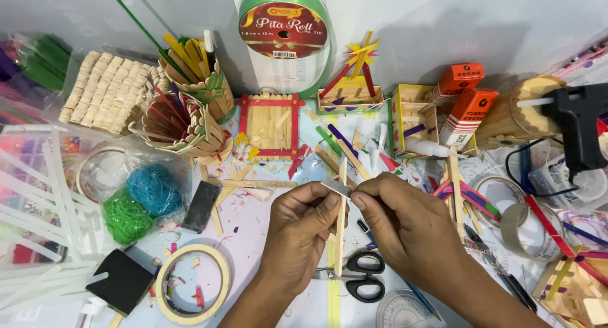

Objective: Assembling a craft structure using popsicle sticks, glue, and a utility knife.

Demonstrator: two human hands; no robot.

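My left hand (pixel 297 230) holds a plain wooden craft stick (pixel 341 239) upright at the middle of the table. My right hand (pixel 405 220) pinches a small flat grey blade (pixel 335 187) and presses it against the stick near its upper end. Thumbs and forefingers of both hands meet around the stick. Black-handled scissors (pixel 362 276) lie on the table just under my hands.
A roll of masking tape (pixel 193 292) lies at the lower left beside a black sponge block (pixel 120 280). Craft-stick holders (pixel 183 122), a red-framed stick panel (pixel 269 126) and a ribbon roll (pixel 283 33) stand behind. A black glue gun (pixel 579 128) rests at the right, near tape rolls (pixel 522 230) and coloured sticks.
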